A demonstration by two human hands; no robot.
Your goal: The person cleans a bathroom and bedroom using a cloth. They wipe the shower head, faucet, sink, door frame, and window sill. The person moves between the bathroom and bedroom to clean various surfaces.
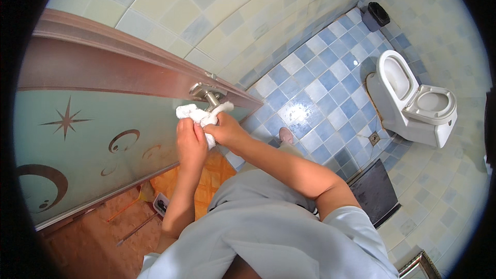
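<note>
A white cloth [193,113] is wrapped around the outer part of a metal door handle [211,99], whose plate is fixed to the pinkish-brown frame of the door. My left hand [192,139] grips the cloth from the left side. Close beside it, my right hand [224,128] pinches the cloth with the thumb and fingers, and one end sticks out above it near the handle. The fingertips of both hands are partly hidden by the cloth. The door's frosted glass panel [89,131] carries a star and ring patterns.
A white toilet [410,112] with its lid up stands at the right on blue floor tiles [310,85]. In the far corner is a lined trash bin [375,17]. Below the door's edge lie a broom [128,205] and a dustpan [161,204]. A floor drain [374,138] sits near the toilet.
</note>
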